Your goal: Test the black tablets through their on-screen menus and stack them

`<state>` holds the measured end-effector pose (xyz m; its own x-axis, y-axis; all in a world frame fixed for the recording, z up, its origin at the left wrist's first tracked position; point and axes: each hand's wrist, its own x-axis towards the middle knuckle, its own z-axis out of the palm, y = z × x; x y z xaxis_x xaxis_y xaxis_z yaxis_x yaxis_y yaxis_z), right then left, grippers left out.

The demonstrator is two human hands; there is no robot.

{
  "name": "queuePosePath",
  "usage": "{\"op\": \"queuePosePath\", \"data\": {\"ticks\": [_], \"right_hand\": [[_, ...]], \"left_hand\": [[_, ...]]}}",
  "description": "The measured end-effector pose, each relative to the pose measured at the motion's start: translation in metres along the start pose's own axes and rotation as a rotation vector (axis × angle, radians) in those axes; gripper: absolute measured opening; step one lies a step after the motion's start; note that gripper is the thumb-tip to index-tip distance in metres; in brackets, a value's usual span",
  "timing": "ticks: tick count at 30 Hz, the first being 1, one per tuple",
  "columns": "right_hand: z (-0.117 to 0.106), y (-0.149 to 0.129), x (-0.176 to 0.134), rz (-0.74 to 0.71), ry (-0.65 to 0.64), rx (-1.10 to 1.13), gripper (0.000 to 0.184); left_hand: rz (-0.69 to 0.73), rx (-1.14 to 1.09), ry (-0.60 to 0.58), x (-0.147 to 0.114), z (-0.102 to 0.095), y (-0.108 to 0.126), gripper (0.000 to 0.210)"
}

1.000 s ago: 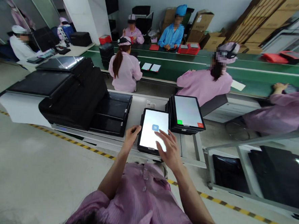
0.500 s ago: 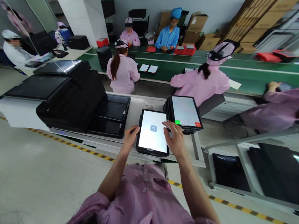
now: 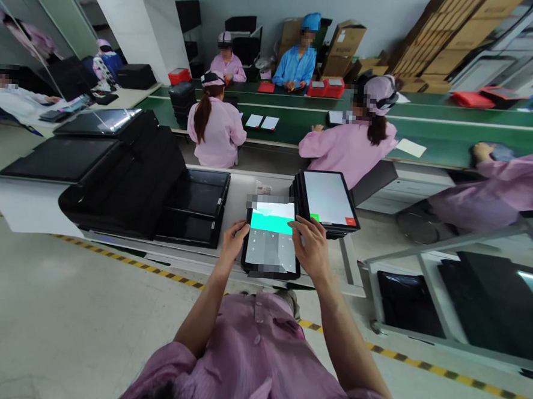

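Note:
In front of me lies a tablet (image 3: 255,250) with a lit screen, a turquoise band above a grey number pad. It rests on something black and thick, perhaps other tablets. My left hand (image 3: 234,241) is closed at its left edge, thumb along the frame. Fingers stretched out and apart, my right hand (image 3: 311,243) hovers over or touches the screen's right side; contact cannot be made out. Just right of it, a stack of tablets (image 3: 327,194) has a lit white screen on top, with green and red corner patches. Dark tablets (image 3: 200,192) lie to the left.
A large heap of black devices (image 3: 128,173) fills the left of the white bench (image 3: 240,192). Beyond, several co-workers sit along a green conveyor table (image 3: 293,129). A grey metal cart (image 3: 421,335) holding dark panels stands at the right. Yellow-black tape (image 3: 154,269) crosses the floor.
The tablet's screen has gone from white with a small blue icon to a turquoise band and number pad. My hands have hardly moved. A pink-capped co-worker has turned their head left.

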<state>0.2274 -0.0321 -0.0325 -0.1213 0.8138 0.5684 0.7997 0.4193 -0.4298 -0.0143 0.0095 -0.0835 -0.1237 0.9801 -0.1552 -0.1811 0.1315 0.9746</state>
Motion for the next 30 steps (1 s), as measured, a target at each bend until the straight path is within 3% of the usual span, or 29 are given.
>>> {"op": "queuePosePath", "data": {"ticks": [3, 8, 15, 20, 23, 25, 30], "right_hand": [[0.000, 0.000, -0.002, 0.031, 0.018, -0.011, 0.030], [0.003, -0.005, 0.000, -0.036, -0.072, 0.024, 0.030], [-0.004, -0.013, -0.005, -0.006, -0.017, -0.007, 0.026], [-0.002, -0.046, 0.000, -0.108, -0.179, 0.095, 0.036], [0.000, -0.052, 0.004, -0.152, -0.272, 0.087, 0.035], [-0.002, -0.046, 0.003, -0.131, -0.227, 0.078, 0.034], [-0.010, -0.018, -0.004, 0.026, 0.035, 0.013, 0.029]], "left_hand": [[-0.016, 0.001, -0.012, 0.000, 0.001, 0.001, 0.032], [-0.036, 0.002, -0.017, 0.000, 0.003, 0.003, 0.035], [-0.008, 0.053, -0.044, 0.000, 0.005, 0.008, 0.038], [0.009, 0.055, -0.068, 0.001, 0.010, 0.013, 0.045], [0.016, 0.087, -0.044, 0.003, 0.011, 0.015, 0.047], [0.021, 0.108, -0.028, 0.004, 0.011, 0.015, 0.051], [-0.026, 0.077, -0.045, 0.000, 0.007, 0.016, 0.049]]}}
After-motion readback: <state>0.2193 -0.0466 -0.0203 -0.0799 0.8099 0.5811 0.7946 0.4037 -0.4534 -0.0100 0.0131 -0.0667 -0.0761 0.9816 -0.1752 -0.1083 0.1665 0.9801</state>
